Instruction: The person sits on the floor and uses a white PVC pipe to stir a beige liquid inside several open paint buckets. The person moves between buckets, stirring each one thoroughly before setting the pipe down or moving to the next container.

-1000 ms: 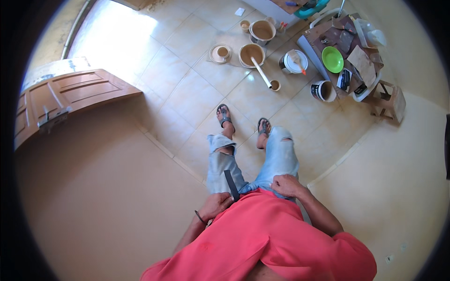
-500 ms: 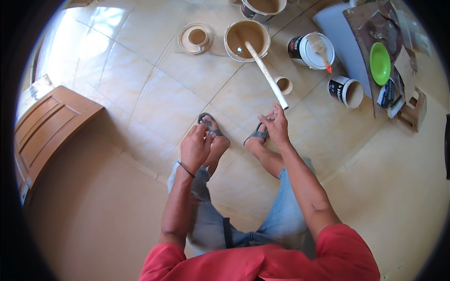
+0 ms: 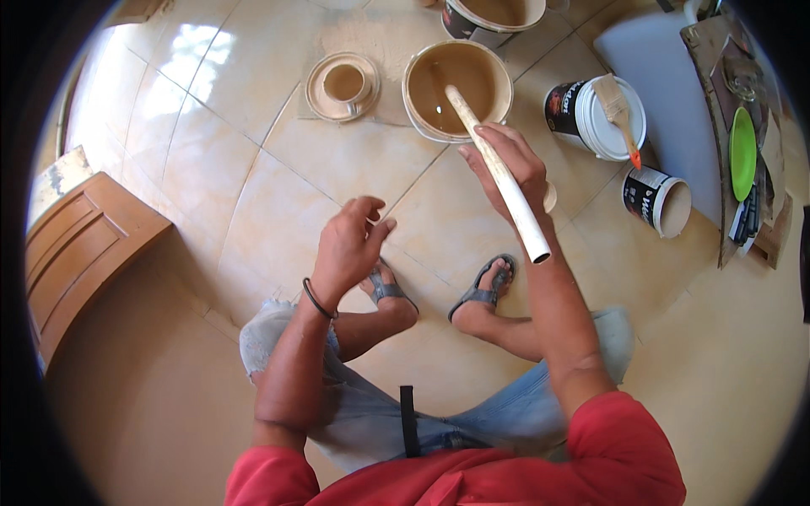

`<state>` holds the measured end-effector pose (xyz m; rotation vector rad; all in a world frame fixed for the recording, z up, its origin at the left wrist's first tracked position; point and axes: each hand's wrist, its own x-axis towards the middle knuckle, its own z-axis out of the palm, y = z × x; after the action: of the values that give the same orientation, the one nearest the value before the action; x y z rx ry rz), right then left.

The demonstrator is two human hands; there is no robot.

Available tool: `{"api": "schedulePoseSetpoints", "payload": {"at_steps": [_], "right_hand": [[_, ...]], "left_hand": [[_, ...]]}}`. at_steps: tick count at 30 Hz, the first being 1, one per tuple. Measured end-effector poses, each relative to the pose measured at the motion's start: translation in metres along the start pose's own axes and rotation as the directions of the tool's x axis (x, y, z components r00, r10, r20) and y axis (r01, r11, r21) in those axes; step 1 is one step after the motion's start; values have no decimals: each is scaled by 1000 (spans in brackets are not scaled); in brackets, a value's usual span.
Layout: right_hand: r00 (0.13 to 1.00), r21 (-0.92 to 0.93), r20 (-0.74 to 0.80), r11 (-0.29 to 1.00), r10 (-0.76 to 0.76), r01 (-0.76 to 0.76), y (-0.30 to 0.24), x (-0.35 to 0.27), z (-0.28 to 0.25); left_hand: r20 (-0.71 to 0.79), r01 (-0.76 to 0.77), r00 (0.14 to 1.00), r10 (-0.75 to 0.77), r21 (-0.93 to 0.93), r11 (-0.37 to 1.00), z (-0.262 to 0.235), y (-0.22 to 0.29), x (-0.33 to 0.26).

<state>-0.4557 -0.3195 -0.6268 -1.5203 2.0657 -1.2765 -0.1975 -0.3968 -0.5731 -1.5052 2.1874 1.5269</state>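
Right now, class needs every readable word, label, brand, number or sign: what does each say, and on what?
Lidded bucket: large white lettering on black; I won't copy it.
Small tub: white lettering on black; likewise not copied.
Top bucket: dark printed side, too small and cut off to read.
Pipe: no print shows.

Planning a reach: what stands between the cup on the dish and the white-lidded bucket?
In the head view, an open bucket, brown inside, stands between them; the pole in the right hand overlaps it.
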Motion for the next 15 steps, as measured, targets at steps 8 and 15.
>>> {"api": "schedulePoseSetpoints", "payload": {"at_steps": [8, 15], "right_hand": [[978, -112, 184, 987, -96, 118, -4, 71, -37], [953, 143, 234, 963, 192, -229, -11, 78, -21]], "left_hand": [[135, 228, 973, -185, -657, 719, 14, -15, 108], [268, 325, 946, -184, -797, 510, 49, -31, 167]]}}
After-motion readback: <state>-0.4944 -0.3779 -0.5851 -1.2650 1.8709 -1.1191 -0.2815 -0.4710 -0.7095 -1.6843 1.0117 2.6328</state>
